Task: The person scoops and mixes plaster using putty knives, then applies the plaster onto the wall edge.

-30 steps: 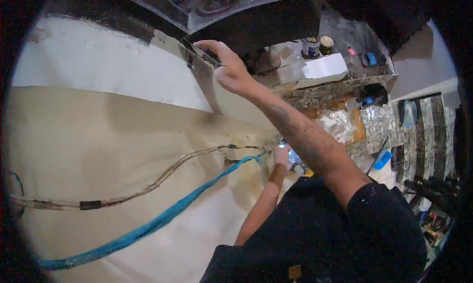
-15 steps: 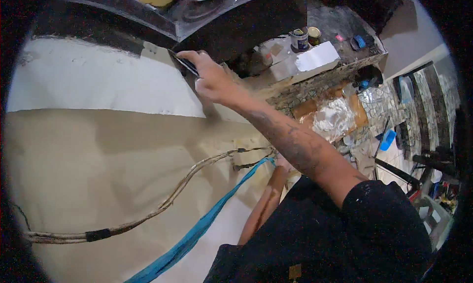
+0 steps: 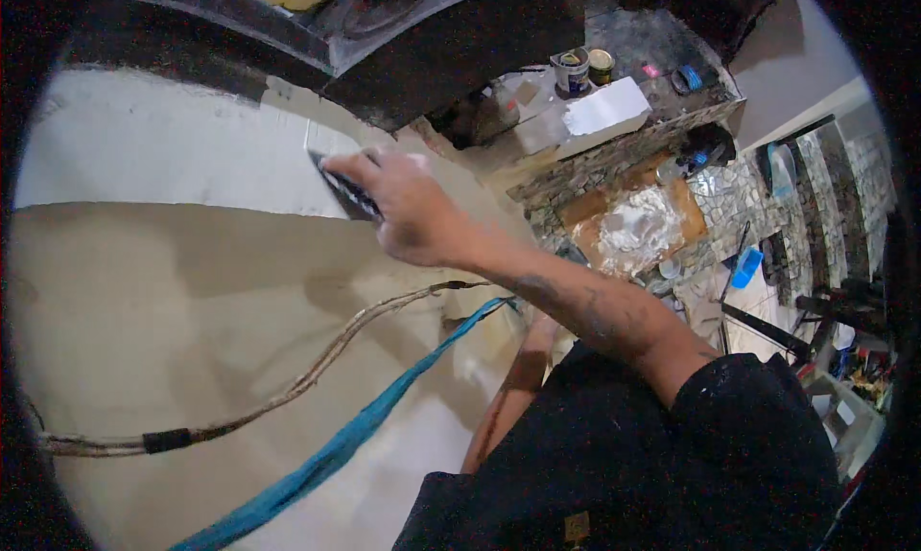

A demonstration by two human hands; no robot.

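My right hand (image 3: 413,206) is closed round a wide putty knife (image 3: 343,188). Its dark blade edge lies against the white coated band (image 3: 182,148) of the wall, close to the band's lower border. Smooth white coating stretches left of the blade, and a paler grey-beige patch (image 3: 297,105) shows above it. My left forearm (image 3: 508,398) rises from below; my left hand (image 3: 545,328) is mostly hidden behind my right forearm, so its fingers do not show. Beside it passes a twisted blue cloth strip (image 3: 374,426).
A taped bundle of cables (image 3: 288,398) hangs across the beige wall (image 3: 115,330). Above is a dark ledge (image 3: 460,43). To the right, paint cans (image 3: 573,71) and a white block (image 3: 609,108) sit on a stone ledge; below lies a brown board (image 3: 587,211) with white powdery material.
My right hand has drawn the putty knife down and slightly left, from the band's upper edge towards its lower border. The view has shifted a little.
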